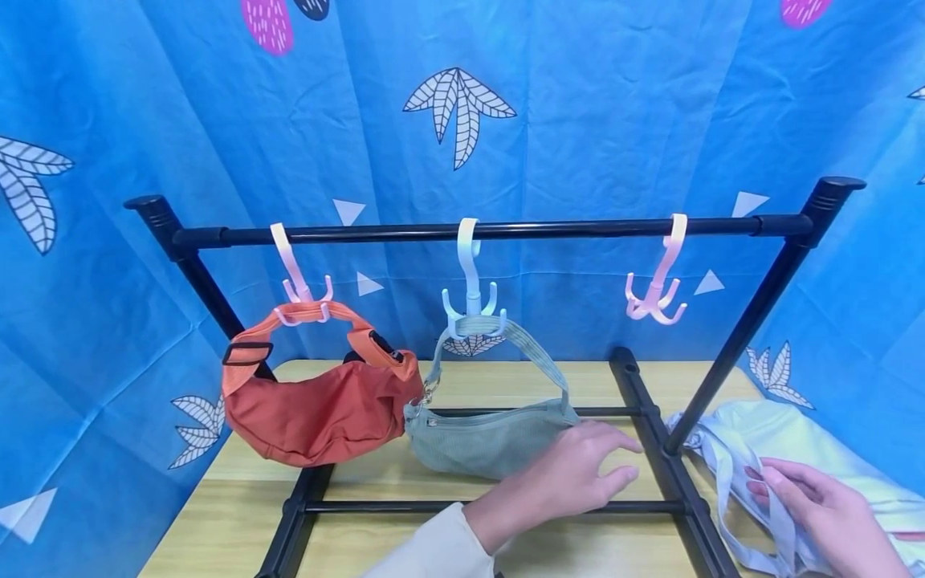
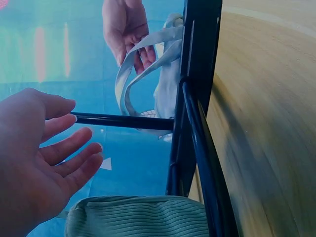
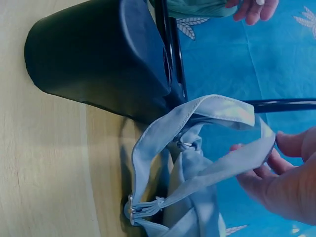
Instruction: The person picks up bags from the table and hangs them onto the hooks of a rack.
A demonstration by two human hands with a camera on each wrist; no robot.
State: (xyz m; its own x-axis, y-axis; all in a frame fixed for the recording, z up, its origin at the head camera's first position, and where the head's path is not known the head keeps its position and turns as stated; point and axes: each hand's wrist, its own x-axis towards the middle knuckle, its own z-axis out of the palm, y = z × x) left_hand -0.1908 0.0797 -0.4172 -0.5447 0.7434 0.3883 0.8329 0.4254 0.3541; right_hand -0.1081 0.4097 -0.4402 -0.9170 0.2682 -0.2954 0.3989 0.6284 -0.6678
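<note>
My right hand [image 1: 824, 506] pinches the strap [image 3: 217, 173] of a pale blue-grey bag [image 1: 766, 437] lying at the right, outside the rack. In the right wrist view the strap rises in a loop from the bag, with a metal ring near its end. My left hand [image 1: 571, 474] reaches in front of a sage-green corduroy bag [image 1: 491, 437], fingers loosely spread and holding nothing. The green bag hangs by its strap from the light blue hook [image 1: 470, 269] in the middle. An orange-red bag [image 1: 318, 413] hangs from the pink hook [image 1: 289, 261] on the left.
A black rack [image 1: 571, 230] stands on the wooden table [image 1: 390, 546], its slanted right post between the pale bag and the green one. Another pink hook [image 1: 659, 281] hangs at the right of the bar with no bag on it. Blue patterned cloth [image 1: 600, 104] surrounds the back and sides.
</note>
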